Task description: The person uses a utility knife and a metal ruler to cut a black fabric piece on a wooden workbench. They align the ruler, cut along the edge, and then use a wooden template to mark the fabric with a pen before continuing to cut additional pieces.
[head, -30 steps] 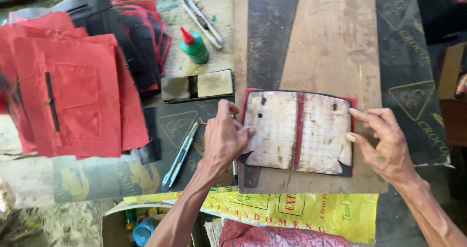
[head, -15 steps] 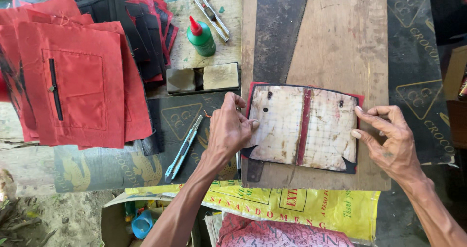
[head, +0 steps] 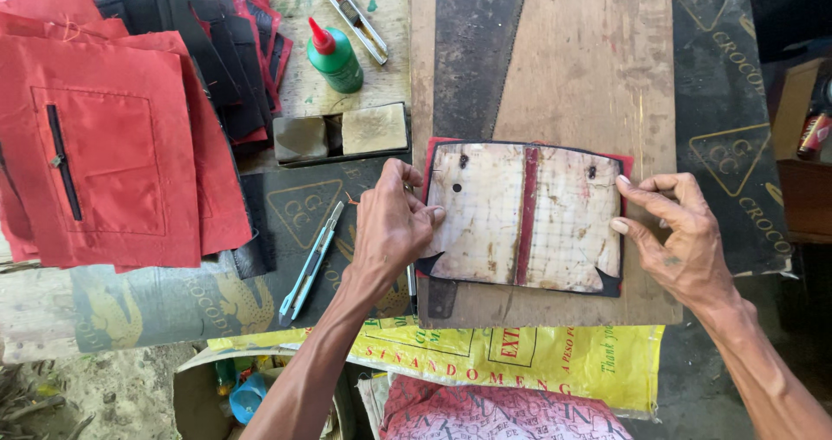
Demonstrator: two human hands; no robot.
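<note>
The worn template (head: 524,216) lies flat on a wooden board (head: 589,67) on the tabletop, over red-and-black material. The left hand (head: 392,230) pins its left edge, fingers curled (possibly gripping a tool); the right hand (head: 672,232) steadies the right edge with spread fingertips, holding nothing.

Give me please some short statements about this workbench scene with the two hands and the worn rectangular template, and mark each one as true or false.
1. The left hand touches the left edge of the worn template. True.
2. The right hand holds the green bottle. False: its fingers rest on the template's right edge; the bottle stands apart, near the top.
3. A blue utility knife lies left of the left hand. True.
4. The template lies on the red fabric pieces. False: it lies on a wooden board; the stack is far left.
5. The bottle's cap is red. True.
</note>
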